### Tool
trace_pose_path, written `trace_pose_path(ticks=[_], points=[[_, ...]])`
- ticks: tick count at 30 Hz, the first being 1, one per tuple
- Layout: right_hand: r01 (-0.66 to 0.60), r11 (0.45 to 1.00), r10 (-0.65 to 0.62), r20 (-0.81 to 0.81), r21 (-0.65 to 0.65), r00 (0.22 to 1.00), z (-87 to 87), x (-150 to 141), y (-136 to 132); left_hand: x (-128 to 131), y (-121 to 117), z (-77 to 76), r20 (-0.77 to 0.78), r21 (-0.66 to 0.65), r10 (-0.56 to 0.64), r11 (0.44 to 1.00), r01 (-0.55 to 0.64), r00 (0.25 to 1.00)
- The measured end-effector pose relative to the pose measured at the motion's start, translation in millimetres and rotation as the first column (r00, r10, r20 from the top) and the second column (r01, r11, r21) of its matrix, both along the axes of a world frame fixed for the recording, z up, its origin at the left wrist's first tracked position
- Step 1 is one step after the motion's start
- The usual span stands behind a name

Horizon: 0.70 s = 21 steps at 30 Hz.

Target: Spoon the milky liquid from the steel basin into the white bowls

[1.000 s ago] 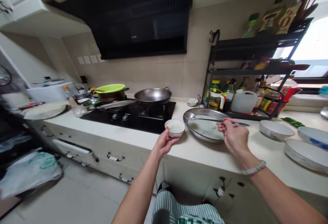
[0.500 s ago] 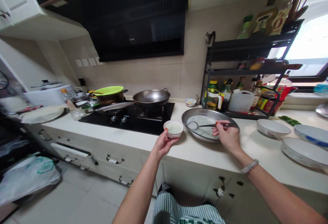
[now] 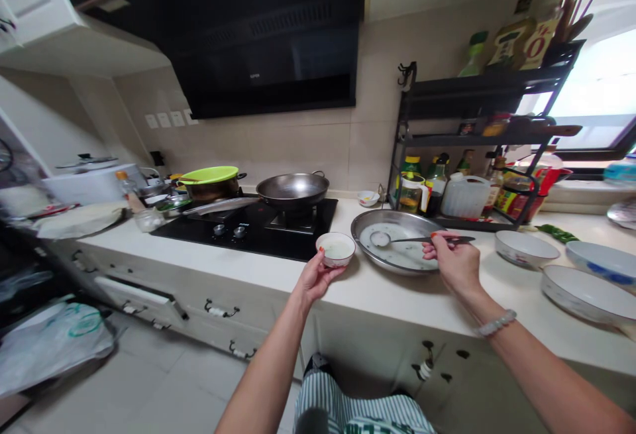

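Observation:
My left hand (image 3: 318, 278) grips a small white bowl (image 3: 336, 260) with a dark rim, thumb at its edge; pale liquid lies inside. My right hand (image 3: 454, 260) is closed round the dark handle of a ladle (image 3: 412, 240). The ladle's round head is over a wide metal basin (image 3: 358, 248), at the milky liquid (image 3: 397, 254) with dark flecks in it. Bowl and basin are side by side on the counter, the bowl to the left near the stove's front corner.
A black stove (image 3: 199, 238) carries a steel wok (image 3: 293, 190) and a pot topped by a lime-green basin (image 3: 209, 175). Several white bowls, one a near bowl (image 3: 586, 291), stand at the right. Behind the metal basin rises a black rack (image 3: 462, 139) with bottles.
My right hand has drawn the ladle to the right, its head shifting slightly across the basin. The left hand still holds the small bowl in nearly the same place.

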State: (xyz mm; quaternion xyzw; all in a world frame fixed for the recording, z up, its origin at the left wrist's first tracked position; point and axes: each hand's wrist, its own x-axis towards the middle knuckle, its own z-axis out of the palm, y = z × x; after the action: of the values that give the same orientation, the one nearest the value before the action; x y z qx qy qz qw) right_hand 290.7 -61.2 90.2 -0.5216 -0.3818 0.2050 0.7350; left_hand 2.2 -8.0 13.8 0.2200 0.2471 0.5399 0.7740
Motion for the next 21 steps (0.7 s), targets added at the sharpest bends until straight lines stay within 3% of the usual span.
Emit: trace_pose_path(ticks=[6, 21], points=[[0.000, 1.000, 0.003, -0.112, 0.025, 0.994, -0.5, 2, 1, 0, 1, -1.7, -0.003, -0.004, -0.004, 1.000, 0.004, 1.000], [-0.009, 1.000, 0.010, -0.057, 0.023, 0.998, 5.0, 3, -2, -1, 6, -10.5, 0.022, 0.033, -0.013, 0.999, 0.013, 1.000]])
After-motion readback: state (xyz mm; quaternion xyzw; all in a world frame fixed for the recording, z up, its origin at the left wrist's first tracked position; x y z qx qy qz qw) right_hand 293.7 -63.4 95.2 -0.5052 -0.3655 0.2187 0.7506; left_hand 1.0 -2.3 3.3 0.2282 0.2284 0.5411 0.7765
